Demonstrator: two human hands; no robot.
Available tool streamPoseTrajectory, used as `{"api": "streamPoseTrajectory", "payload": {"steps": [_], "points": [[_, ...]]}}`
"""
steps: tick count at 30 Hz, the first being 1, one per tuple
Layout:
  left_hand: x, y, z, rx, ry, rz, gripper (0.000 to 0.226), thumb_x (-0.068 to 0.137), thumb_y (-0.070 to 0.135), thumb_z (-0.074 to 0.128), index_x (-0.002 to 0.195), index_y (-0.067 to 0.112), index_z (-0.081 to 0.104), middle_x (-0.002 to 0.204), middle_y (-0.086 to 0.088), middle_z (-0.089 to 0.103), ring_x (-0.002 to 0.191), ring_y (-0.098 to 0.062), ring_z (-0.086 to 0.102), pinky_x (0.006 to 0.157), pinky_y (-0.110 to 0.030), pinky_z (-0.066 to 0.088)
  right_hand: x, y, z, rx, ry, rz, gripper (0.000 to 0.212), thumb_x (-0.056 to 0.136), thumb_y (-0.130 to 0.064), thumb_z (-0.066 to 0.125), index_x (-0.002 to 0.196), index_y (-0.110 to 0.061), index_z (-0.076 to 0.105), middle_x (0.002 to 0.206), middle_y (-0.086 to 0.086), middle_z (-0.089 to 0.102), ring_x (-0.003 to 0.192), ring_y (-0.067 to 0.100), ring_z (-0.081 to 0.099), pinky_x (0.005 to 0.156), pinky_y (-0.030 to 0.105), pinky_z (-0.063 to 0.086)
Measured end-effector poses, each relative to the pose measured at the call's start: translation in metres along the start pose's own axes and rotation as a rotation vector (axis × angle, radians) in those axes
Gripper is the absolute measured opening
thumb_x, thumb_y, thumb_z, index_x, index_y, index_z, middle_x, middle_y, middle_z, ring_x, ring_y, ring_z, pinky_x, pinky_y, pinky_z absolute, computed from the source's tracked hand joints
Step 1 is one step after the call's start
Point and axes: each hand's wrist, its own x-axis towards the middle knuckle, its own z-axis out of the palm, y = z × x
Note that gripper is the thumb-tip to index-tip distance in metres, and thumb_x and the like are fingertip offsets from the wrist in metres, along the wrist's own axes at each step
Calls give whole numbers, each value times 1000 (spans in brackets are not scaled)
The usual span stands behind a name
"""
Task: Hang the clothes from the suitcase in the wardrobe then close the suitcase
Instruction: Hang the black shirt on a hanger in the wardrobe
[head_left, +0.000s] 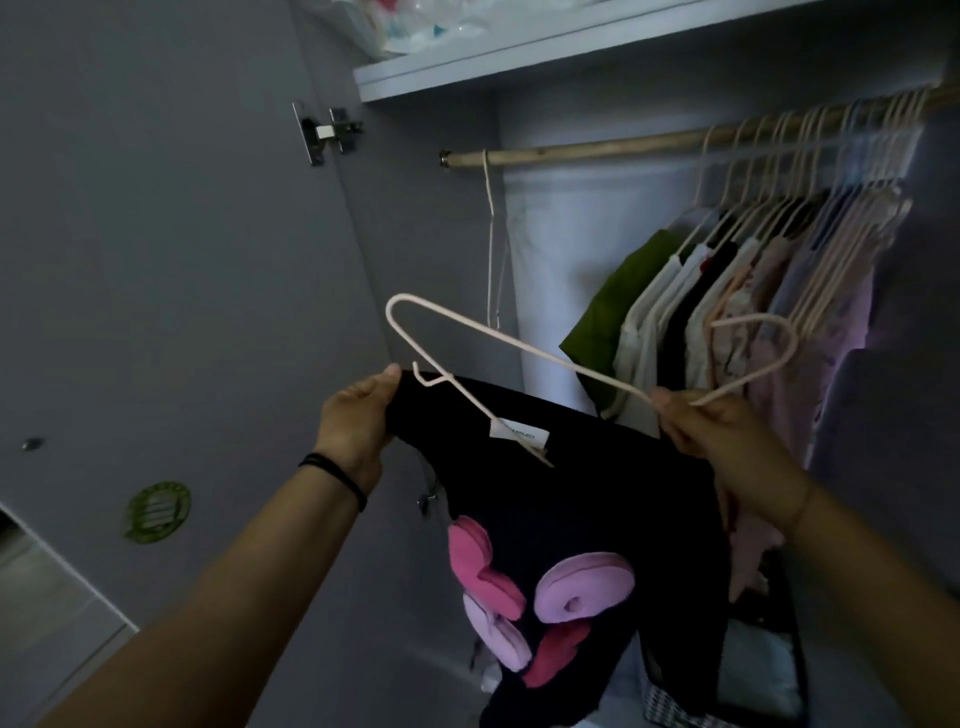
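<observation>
A black garment (597, 499) with pink and purple raised shapes hangs in front of the open wardrobe. My left hand (358, 415) grips its left shoulder edge. My right hand (711, 421) pinches a pale pink hanger (519, 348) near its neck, and the garment's right side hangs below that hand. One arm of the hanger runs down into the neck opening by a white label (519, 434). The hook (763, 338) points right. The suitcase is out of view.
A wooden rail (597, 148) crosses the wardrobe, bare at its left except one empty hanger (491, 234). Several clothes on pink hangers (753, 270) crowd its right end. A shelf (519, 62) with bags sits above. The open door (171, 260) stands at left.
</observation>
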Motion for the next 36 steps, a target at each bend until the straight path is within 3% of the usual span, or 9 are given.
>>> {"api": "streamPoseTrajectory", "payload": {"steps": [4,10,12,17,20,24,29,33,36], "points": [[-3,1,3,18,111,-14,22,92,16,60,70,14,61,46,9,62,39,-2,57,39,-13,44,3,-13,-8,-192,-115,-21,45,83,-42,51,45,-22,37,43,-2,29,43,8,31,47,23,27],[-12,8,9,49,197,74,12,93,11,58,85,8,67,60,1,61,59,-12,54,40,-15,48,-1,-16,-20,-424,-214,8,45,93,-31,50,53,-15,39,47,4,32,44,12,36,47,26,25],[-17,9,10,72,196,105,23,93,12,58,71,12,64,58,2,62,57,-12,56,45,-18,52,-2,-15,-24,-443,-233,30,48,94,-31,50,48,-20,40,43,-1,33,42,9,36,48,28,25],[-28,8,6,534,85,412,28,94,22,58,78,3,71,60,0,63,44,0,57,45,-17,49,-6,-7,-21,-536,-285,80,52,93,-36,50,47,-20,35,42,-1,34,43,9,38,54,30,28],[-39,13,14,800,-24,580,34,92,26,60,70,2,68,62,-8,66,54,-19,63,56,-32,53,-1,-20,-7,-593,-355,74,51,94,-41,47,51,-17,34,44,-1,33,43,10,37,53,25,29],[-64,11,34,1102,-209,670,37,94,25,56,58,15,54,50,4,48,54,-15,49,56,-24,29,24,-56,21,-599,-371,-77,51,95,-35,50,46,-20,46,43,-3,46,47,6,47,55,19,31],[-59,12,24,967,-206,495,49,94,38,53,69,-1,66,60,-12,59,63,-22,58,59,-27,39,35,-74,42,-540,-373,-93,48,91,-36,57,46,-18,56,40,-6,53,46,3,52,57,16,37],[-41,11,-5,1048,-201,520,48,90,61,32,83,29,67,95,1,58,102,-17,51,101,-40,33,46,-84,33,-418,-308,-28,47,89,-38,60,47,-17,56,34,-6,45,37,2,44,49,12,33],[-39,7,-15,836,-364,575,29,89,54,44,97,32,61,96,10,62,95,-1,57,94,-28,42,49,-93,32,-376,-283,-24,45,86,-42,61,49,-17,56,35,-8,44,35,0,41,43,8,33]]}}
